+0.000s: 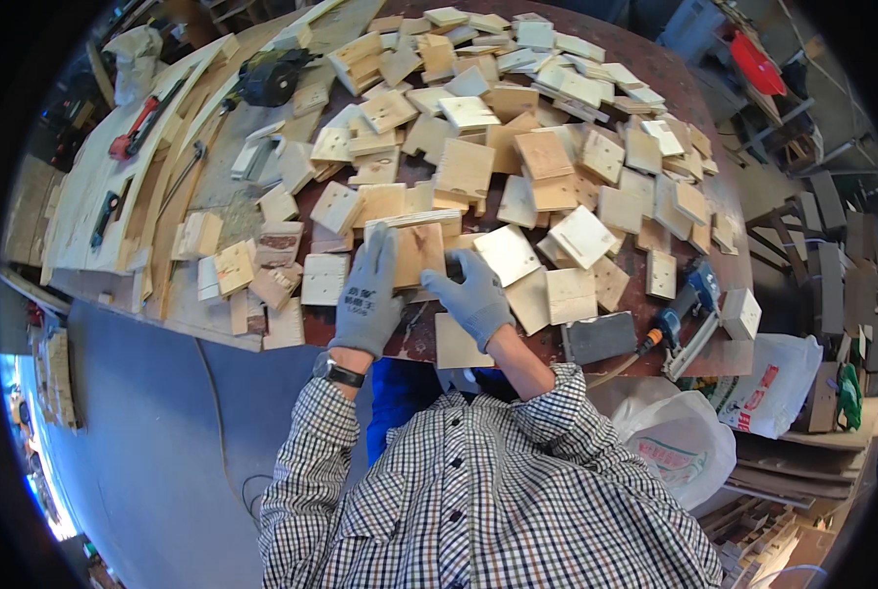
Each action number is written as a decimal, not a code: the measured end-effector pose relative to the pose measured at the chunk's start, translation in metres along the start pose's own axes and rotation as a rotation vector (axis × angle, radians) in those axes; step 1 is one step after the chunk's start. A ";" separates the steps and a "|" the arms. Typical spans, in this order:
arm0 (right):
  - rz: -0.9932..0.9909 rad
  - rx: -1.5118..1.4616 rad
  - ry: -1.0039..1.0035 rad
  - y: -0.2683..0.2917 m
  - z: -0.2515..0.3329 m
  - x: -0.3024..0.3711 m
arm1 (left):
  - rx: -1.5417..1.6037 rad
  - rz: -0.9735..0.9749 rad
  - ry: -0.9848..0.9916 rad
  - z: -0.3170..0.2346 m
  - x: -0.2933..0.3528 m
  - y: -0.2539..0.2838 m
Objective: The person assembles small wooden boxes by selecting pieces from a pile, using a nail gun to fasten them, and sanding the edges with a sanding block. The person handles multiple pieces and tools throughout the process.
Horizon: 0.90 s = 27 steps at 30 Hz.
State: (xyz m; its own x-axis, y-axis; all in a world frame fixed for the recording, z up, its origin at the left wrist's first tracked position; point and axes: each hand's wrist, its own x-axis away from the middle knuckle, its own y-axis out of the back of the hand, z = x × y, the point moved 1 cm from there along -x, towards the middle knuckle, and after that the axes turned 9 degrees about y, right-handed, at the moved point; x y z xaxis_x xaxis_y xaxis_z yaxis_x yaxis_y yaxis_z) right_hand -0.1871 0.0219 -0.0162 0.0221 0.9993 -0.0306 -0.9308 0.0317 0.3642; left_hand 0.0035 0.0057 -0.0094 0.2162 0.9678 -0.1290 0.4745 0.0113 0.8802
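Note:
Both my hands wear grey gloves and meet at a small brown wooden block near the table's front edge. My left hand lies along the block's left side, fingers nearly straight and pointing away from me. On the opposite side, my right hand has its thumb and bent fingers at the block's right edge. The block is held between them; its underside is hidden. Just behind it a pale wooden strip stands on edge. Below my right hand is a pale square block at the table edge.
Many loose wooden blocks cover the dark red table. A blue nail gun and a dark grey plate sit front right. At left are a hammer, long boards and a black tool. White sacks hang at right.

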 end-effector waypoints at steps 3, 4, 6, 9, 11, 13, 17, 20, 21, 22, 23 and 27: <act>-0.111 -0.323 -0.065 0.007 0.003 0.005 | -0.040 -0.082 -0.033 0.016 0.003 -0.012; -0.158 -0.419 -0.061 0.009 0.009 0.005 | -0.003 -0.065 -0.005 0.013 0.004 -0.009; -0.203 -0.508 0.024 0.018 0.005 0.001 | 0.067 -0.032 0.057 0.004 0.004 -0.004; -0.113 -0.431 0.027 0.044 0.016 -0.013 | 0.130 -0.112 0.043 0.005 0.007 -0.007; 0.127 -0.292 0.124 0.055 0.012 -0.031 | 0.193 -0.141 0.079 0.008 0.009 -0.012; 0.268 -0.190 0.010 0.052 0.015 -0.039 | 0.297 -0.133 0.161 0.012 0.009 -0.018; 0.154 -0.134 -0.061 0.023 0.016 -0.052 | 0.191 -0.159 0.118 0.017 0.008 -0.021; -0.074 -0.055 -0.039 0.008 0.023 -0.034 | 0.144 -0.166 0.078 0.014 0.009 -0.015; -0.101 -0.038 -0.004 0.007 0.018 -0.027 | 0.174 -0.145 0.086 0.010 0.008 -0.012; -0.129 -0.025 0.034 0.006 0.006 -0.022 | 0.200 -0.125 0.094 0.007 0.007 -0.011; -0.158 -0.010 0.064 0.007 0.000 -0.015 | 0.228 -0.098 0.101 0.006 0.008 -0.010; 0.109 0.169 0.293 0.015 -0.010 0.014 | 0.190 -0.093 0.081 0.010 0.009 -0.012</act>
State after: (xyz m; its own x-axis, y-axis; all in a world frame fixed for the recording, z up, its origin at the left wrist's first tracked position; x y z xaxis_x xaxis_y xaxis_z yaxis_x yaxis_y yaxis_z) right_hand -0.2048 0.0363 -0.0201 -0.2025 0.9495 -0.2398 -0.8479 -0.0475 0.5280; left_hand 0.0083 0.0113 -0.0252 0.0987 0.9819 -0.1616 0.6431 0.0610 0.7633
